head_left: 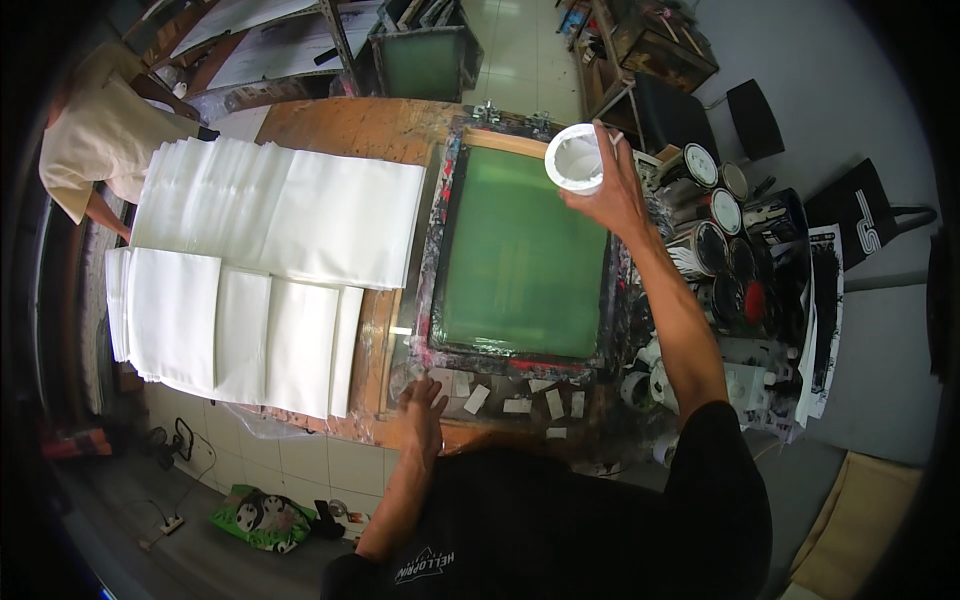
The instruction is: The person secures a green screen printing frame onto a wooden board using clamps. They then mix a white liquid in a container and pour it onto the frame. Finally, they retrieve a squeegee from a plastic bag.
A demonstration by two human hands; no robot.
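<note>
My right hand [622,198] grips a white plastic tub [575,160] by its side, fingers wrapped round its rim. The tub is tilted over the far right part of a silk screen frame, and white stuff coats its inside. Below it lies the screen's green mesh [520,260], with faint pale vertical marks near its middle. Dark, paint-stained borders [437,230] surround the mesh. By the near left corner of the frame, my left hand [420,405] rests with fingers apart and nothing in it. Small white pieces [517,405] lie along the table beside it.
Stacks of white sheets or bags [345,215] cover the left of the wooden table [340,120]. Metal hinge clamps [488,112] hold the frame's far edge. Several paint cans [710,250] crowd the right side. At far left stands another person [110,130]. A green bag [262,518] lies on the floor.
</note>
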